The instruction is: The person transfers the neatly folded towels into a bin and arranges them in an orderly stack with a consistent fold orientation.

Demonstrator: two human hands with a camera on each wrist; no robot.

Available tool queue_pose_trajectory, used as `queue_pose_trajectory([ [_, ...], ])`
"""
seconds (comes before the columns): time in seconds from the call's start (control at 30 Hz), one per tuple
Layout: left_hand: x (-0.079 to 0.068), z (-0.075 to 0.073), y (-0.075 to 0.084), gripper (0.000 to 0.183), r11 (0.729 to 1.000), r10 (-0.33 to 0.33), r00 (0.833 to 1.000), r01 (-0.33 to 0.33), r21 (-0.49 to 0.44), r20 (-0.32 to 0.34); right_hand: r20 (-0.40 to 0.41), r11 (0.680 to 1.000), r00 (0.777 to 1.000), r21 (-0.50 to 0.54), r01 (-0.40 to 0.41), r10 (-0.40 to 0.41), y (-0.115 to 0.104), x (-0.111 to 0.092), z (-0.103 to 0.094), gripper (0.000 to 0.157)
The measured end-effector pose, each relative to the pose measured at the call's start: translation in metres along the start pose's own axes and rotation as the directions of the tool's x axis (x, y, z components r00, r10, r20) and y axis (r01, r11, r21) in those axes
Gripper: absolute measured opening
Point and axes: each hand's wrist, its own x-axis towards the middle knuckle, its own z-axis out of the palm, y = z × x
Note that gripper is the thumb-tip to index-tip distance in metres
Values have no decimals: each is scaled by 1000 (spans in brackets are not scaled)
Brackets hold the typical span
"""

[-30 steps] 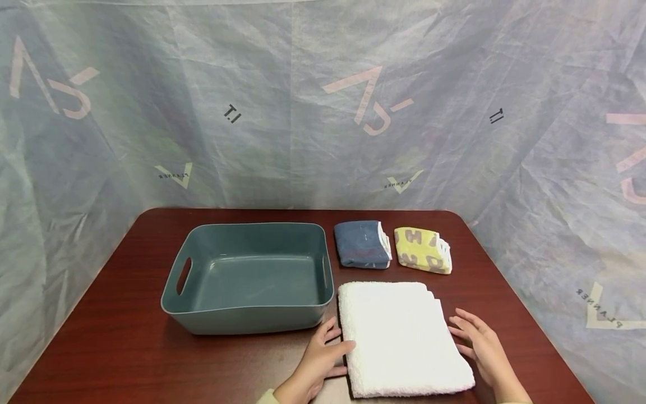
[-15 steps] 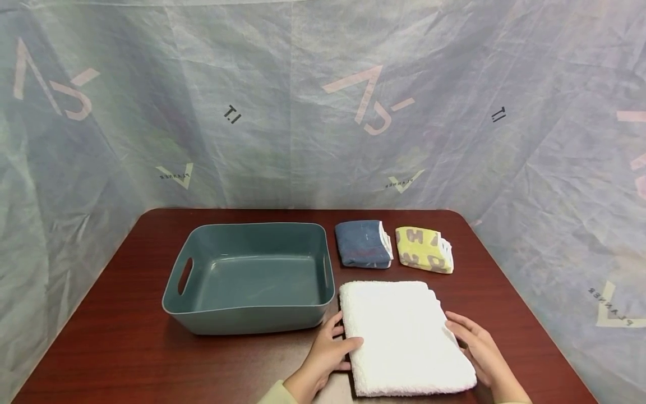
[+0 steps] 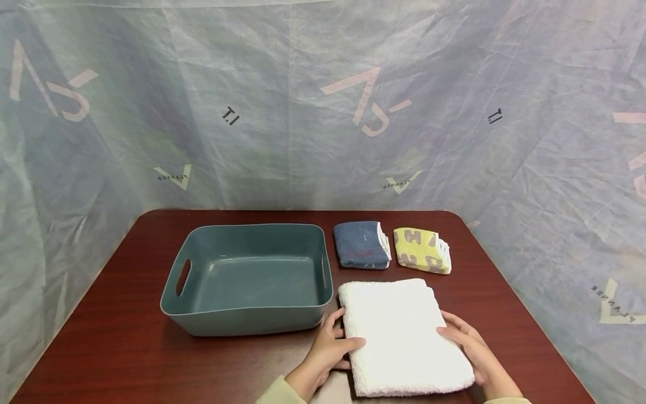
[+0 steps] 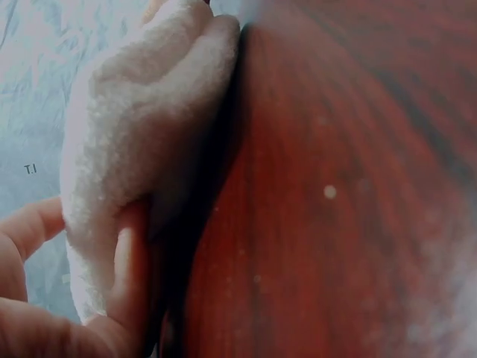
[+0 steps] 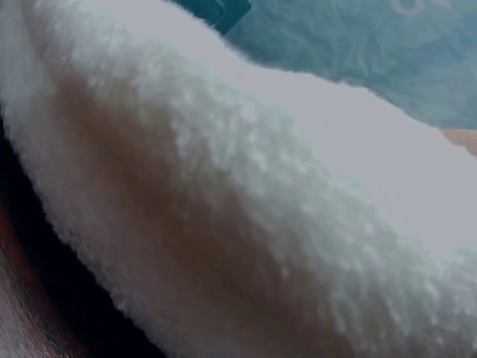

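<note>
Between left grip point(image 3: 324, 349) and right grip point(image 3: 473, 349), edges pinched, a fluffy folded white towel point(image 3: 401, 339).

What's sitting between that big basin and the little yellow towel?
In the head view, a folded blue towel lies between the basin and the yellow towel; the white towel is nearer the camera.

3 towels point(image 3: 404, 334) point(image 3: 360, 245) point(image 3: 420, 249), 2 hands point(image 3: 324, 349) point(image 3: 470, 346), 2 slvs point(image 3: 280, 391) point(image 3: 507, 400), 1 bin point(image 3: 252, 322) & 1 tbl point(image 3: 101, 342)
</note>
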Motion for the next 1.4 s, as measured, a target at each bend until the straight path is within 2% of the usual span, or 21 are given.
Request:
queue_pose_trajectory([
  [0.1,0,2,-1,82,1000,10,1000,-9,-20,24,35,1000,999,10,-3,3,2,1,-2,50],
  [0.2,1,2,-2,81,999,5,999,-3,-47,43,38,1000,999,22,-12,11,3,1,-4,53],
  [0.3,2,1,-3,80,999,-15,999,16,-44,34,24,999,1000,34,-10,9,4,1,-3,54],
  [0.53,3,-1,-4,78,999,-22,1000,22,-37,15,-41,998,999,55,35,-33,7,0,3,32],
  [0.83,2,-1,-4,78,996,-2,999,6,-86,45,-76,999,997,38,33,-30,7,-1,3,31],
  [1.1,0,-3,-2,79,991,22,998,-13,-136,62,-77,996,996,75,45,-39,5,-2,6,29],
  [1.2,0,-4,-1,78,989,31,997,-21,-149,64,-84,996,996,77,42,-35,3,-2,7,32],
  [1.33,0,-4,0,78,985,38,997,-26,-169,69,-106,998,994,52,36,-30,0,-4,7,50],
  [1.4,0,-3,0,78,983,43,997,-29,-183,70,-114,999,993,41,34,-29,-1,-5,6,53],
])
